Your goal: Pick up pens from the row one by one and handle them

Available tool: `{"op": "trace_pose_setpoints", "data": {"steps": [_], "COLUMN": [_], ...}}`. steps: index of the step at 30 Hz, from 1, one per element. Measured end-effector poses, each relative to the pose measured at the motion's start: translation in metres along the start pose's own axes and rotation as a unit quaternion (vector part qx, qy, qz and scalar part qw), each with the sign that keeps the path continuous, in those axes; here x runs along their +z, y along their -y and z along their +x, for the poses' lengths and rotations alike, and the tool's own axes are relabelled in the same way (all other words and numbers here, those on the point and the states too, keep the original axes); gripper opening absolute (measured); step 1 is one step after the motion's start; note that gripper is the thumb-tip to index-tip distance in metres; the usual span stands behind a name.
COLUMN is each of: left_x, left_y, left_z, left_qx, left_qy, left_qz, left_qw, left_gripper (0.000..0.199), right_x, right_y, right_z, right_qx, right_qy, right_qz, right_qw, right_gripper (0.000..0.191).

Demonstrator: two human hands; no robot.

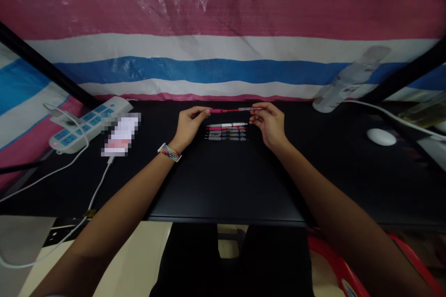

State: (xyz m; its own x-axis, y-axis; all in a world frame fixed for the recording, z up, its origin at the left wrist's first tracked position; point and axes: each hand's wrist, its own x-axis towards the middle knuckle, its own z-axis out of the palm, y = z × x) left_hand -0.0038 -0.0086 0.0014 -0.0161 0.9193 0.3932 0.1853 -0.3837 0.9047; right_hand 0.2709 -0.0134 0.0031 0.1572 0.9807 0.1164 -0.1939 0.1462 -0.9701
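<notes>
A red pen is stretched level between my two hands, above the back part of the black desk. My left hand pinches its pink end between thumb and fingers; a colourful woven band circles that wrist. At the clearer end, my right hand pinches the pen with thumb and forefinger, its other fingers loosely curled. Just below lies a neat stack of several pens, side by side: a white pen at the back, a red pen after it, then dark clear-bodied pens nearest me.
On the left are a white power strip with plugged cables and a blurred-out phone on a charging cable. A clear bottle, a white mouse and a white cable are on the right. Striped sheeting hangs behind.
</notes>
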Motion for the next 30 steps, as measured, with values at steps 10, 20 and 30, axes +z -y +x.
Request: {"op": "trace_pose_setpoints", "data": {"steps": [10, 20, 30], "left_x": [0.001, 0.003, 0.003], "left_y": [-0.004, -0.010, -0.009], "left_z": [-0.001, -0.007, -0.007], "left_qx": [-0.012, 0.072, 0.064], "left_qy": [0.000, 0.075, 0.089], "left_qz": [-0.007, 0.091, 0.062], "left_qw": [1.000, 0.990, 0.992], "left_gripper": [0.025, 0.061, 0.046], "right_x": [0.003, 0.011, 0.013], "right_y": [0.005, 0.006, 0.005], "right_z": [-0.004, -0.014, -0.013], "right_qx": [0.000, 0.027, 0.041], "right_qy": [0.003, 0.113, 0.090], "right_qz": [0.013, 0.024, 0.012], "right_qw": [1.000, 0.993, 0.995], "right_gripper": [0.019, 0.019, 0.012]}}
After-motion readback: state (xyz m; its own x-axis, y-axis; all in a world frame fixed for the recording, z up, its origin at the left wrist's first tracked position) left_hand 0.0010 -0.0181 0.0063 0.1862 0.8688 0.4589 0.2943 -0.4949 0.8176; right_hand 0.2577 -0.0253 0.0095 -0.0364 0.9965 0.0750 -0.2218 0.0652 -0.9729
